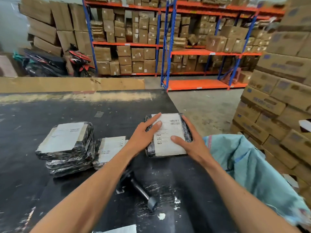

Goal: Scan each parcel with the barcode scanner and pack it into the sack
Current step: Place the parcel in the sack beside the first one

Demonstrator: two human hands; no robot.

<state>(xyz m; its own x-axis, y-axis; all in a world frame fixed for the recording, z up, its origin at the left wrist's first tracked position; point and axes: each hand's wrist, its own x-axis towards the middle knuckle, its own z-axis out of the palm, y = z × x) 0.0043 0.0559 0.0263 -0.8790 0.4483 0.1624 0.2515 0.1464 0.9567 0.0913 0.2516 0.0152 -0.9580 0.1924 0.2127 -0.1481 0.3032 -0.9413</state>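
A black-wrapped parcel (170, 132) with a white label and barcode lies near the right edge of the black table (50, 111). My left hand (144, 133) grips its left side with fingers spread over the label. My right hand (190, 142) clasps its right side, thumb on the label. The black barcode scanner (138, 189) lies on the table between my forearms, nobody holding it. To the left lie a stack of wrapped parcels (65, 143) and another parcel (109, 148) beside it. The teal woven sack (244, 165) hangs open off the table's right edge.
Stacked cardboard boxes (279, 91) rise at the right, close behind the sack. Orange and blue racks (170, 47) full of cartons fill the back. A motorbike (79, 61) stands at the back left. A cardboard sheet (67, 84) lies along the table's far edge.
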